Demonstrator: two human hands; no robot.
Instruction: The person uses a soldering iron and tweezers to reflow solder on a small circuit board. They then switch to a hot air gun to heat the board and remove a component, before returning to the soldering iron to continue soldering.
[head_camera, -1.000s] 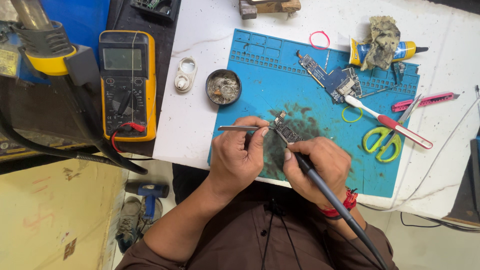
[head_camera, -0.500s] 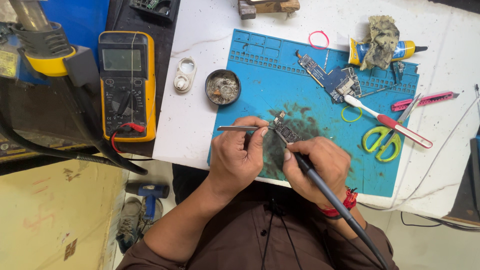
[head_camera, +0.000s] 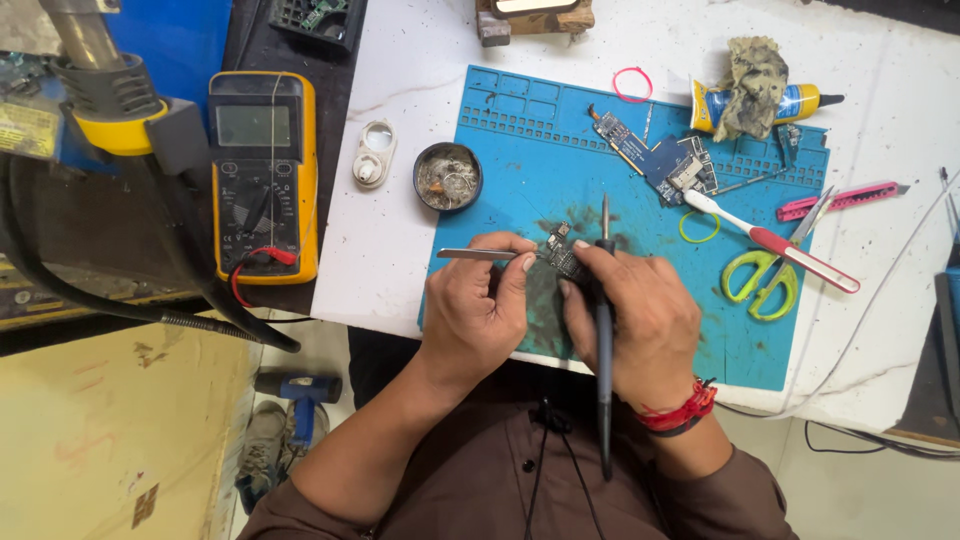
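Observation:
Both hands meet over a blue work mat (head_camera: 520, 150). My left hand (head_camera: 478, 318) pinches silver tweezers (head_camera: 470, 254), whose tips reach a small dark circuit board (head_camera: 562, 252). My right hand (head_camera: 640, 322) grips a dark soldering iron (head_camera: 604, 235). The iron stands nearly upright in the view, its tip pointing away from me past the small board. The right fingertips also touch that board and hide its near half. A red band sits on the right wrist.
A yellow multimeter (head_camera: 265, 175) and a hot-air gun (head_camera: 105, 100) lie at the left. A round tin (head_camera: 447, 177), a blue circuit board (head_camera: 660, 160), a toothbrush (head_camera: 775, 243), green scissors (head_camera: 758, 285), a pink knife (head_camera: 840, 200) and a glue tube (head_camera: 800, 100) surround the hands.
The soldering iron has swung from a slant toward the lower right to nearly upright, its tip now beyond the small board. The left hand and tweezers have barely moved.

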